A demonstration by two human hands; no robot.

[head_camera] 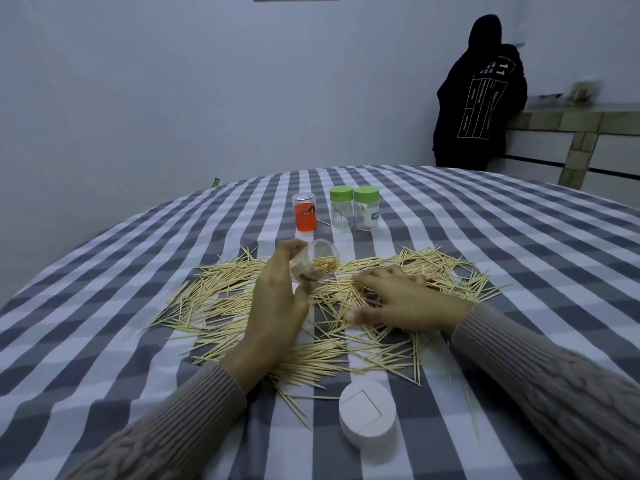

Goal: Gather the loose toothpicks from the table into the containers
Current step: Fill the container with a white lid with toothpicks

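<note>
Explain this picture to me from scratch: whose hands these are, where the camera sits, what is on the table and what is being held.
There is no machine here. A person wears one camera on the head, looking forward and down, so you see their own two arms in knitted sleeves.

The left hand holds a clear container, tilted, with some toothpicks already inside. The right hand rests with fingers spread on the loose toothpicks scattered over the checked tablecloth; whether it is pinching any is hidden.

Farther back stand an orange-labelled jar and two jars with green lids. A white lid lies near the camera. Another person in dark clothes stands in the background, turned away.
</note>
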